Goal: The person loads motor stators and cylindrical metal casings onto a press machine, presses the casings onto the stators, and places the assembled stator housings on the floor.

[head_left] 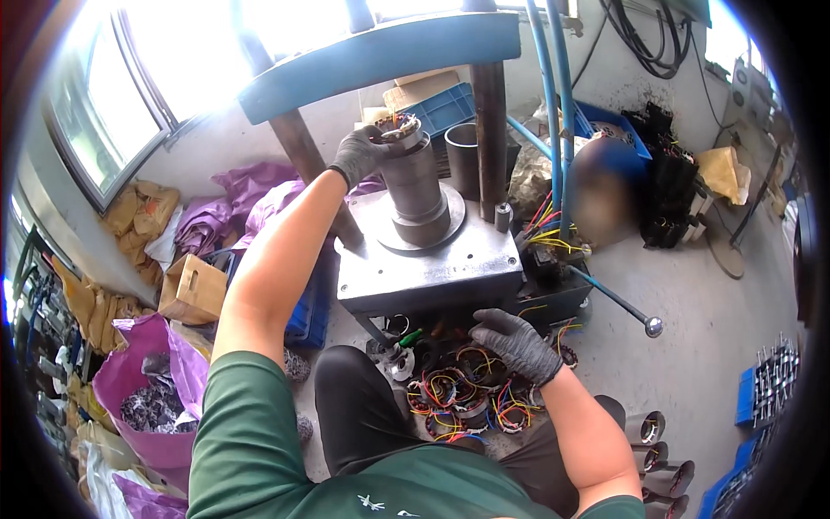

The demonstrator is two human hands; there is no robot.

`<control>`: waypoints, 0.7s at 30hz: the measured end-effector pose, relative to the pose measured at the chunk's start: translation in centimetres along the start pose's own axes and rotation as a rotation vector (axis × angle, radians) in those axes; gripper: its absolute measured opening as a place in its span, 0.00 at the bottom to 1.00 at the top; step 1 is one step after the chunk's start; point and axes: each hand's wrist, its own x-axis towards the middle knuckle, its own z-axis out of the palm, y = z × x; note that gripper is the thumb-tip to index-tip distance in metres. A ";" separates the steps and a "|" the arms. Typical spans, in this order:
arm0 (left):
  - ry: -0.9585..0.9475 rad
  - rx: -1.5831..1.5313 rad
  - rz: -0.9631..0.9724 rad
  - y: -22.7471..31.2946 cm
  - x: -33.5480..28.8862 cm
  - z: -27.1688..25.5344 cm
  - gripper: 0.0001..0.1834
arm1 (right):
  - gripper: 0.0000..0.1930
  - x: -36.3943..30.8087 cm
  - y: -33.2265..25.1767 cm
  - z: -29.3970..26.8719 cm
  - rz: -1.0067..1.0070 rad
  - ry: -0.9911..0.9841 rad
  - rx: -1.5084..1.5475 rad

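Note:
My left hand (361, 156), in a dark grey glove, reaches forward with its fingers closed on the side of a wound motor stator (399, 131). Orange wire ends show at the stator's top. It sits at the top of an upright metal cylinder (413, 182), which stands on the round plate (445, 227) of a press. My right hand (516, 346), gloved the same way, hovers over the near pile of wired stators (471, 389). Its fingers stretch leftward, loosely bent, and nothing shows in them.
The press's blue crossbeam (380, 60) spans two dark posts. A lever with a ball end (653, 326) sticks out to the right. Several metal tubes (670, 476) lie at the lower right. A purple sack (121, 381) and cardboard box (192, 290) stand at left.

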 end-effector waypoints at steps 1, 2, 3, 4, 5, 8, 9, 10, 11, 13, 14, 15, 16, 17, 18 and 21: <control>0.048 0.036 0.077 -0.7 0.0 -0.9 0.25 | 0.23 0.2 0.1 0.2 -0.015 -0.024 -0.017; 0.100 0.074 0.151 -2.0 0.2 -2.2 0.24 | 0.23 0.4 0.1 0.6 -0.018 -0.038 -0.017; 0.159 0.194 0.206 -4.2 1.1 -6.3 0.21 | 0.23 1.1 -0.3 1.7 -0.033 -0.098 -0.031; 0.138 0.180 0.202 -4.2 1.2 -4.7 0.21 | 0.24 1.2 0.1 1.2 -0.018 -0.083 -0.038; 0.123 0.302 0.253 -3.1 0.7 -2.4 0.20 | 0.24 0.9 0.6 0.7 -0.002 -0.052 -0.034; 0.092 0.443 0.347 -1.0 -0.6 -1.1 0.16 | 0.24 0.8 1.3 0.5 0.005 -0.043 -0.135; 0.060 0.450 0.386 -0.7 -0.8 -0.7 0.15 | 0.25 0.9 1.6 0.4 -0.027 -0.047 -0.159; 0.062 0.450 0.383 -0.9 -0.7 -1.0 0.15 | 0.26 1.0 1.8 0.5 -0.064 -0.058 -0.186; 0.066 0.380 0.322 -1.6 -0.1 -1.3 0.16 | 0.26 1.1 1.8 0.6 -0.062 -0.061 -0.186; 0.071 0.310 0.260 -3.4 1.7 -1.9 0.19 | 0.26 1.3 2.0 0.7 -0.075 -0.082 -0.195; 0.020 -0.062 0.124 -4.7 2.9 -2.8 0.18 | 0.26 1.5 2.1 1.0 -0.078 -0.092 -0.196; -0.013 -0.248 0.056 -5.9 3.8 -3.4 0.17 | 0.26 1.7 2.3 1.0 -0.078 -0.098 -0.204; -0.027 -0.429 -0.015 -6.9 4.4 -4.4 0.17 | 0.26 2.0 2.4 1.2 -0.080 -0.109 -0.212; -0.059 -0.222 0.189 -7.3 4.6 -4.8 0.16 | 0.26 2.0 2.5 1.2 -0.080 -0.111 -0.213; -0.074 -0.111 0.288 -7.7 4.6 -5.4 0.16 | 0.26 2.2 2.5 1.3 -0.090 -0.119 -0.238; -0.134 0.042 0.453 -5.7 3.2 -3.2 0.17 | 0.26 2.0 2.6 1.0 -0.066 -0.096 -0.253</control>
